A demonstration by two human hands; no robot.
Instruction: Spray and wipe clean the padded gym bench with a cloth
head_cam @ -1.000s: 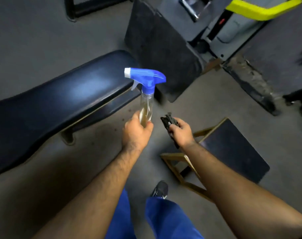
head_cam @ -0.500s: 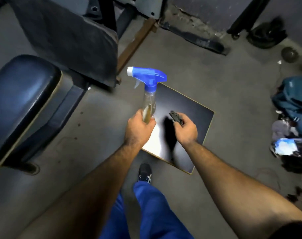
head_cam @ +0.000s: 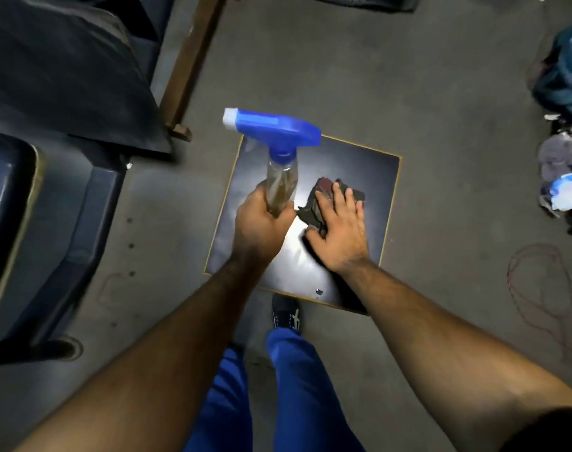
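Observation:
My left hand is shut on a clear spray bottle with a blue trigger head, held upright with its nozzle pointing left. A dark crumpled cloth lies on the glossy black top of a small square stool. On the cloth rests my right hand, flat, fingers spread, pressing it against the stool. The padded gym bench, dark blue-black, shows only at the left edge, well away from both hands.
A dark slab and a wooden beam lean at the upper left. Bags and rags are piled at the right, with a thin cord looped on the floor. My shoe stands just before the stool.
The view swung right, from the bench to the stool. My right hand went from a fist around the cloth to flat on it on the stool top. The bottle stays in my left hand.

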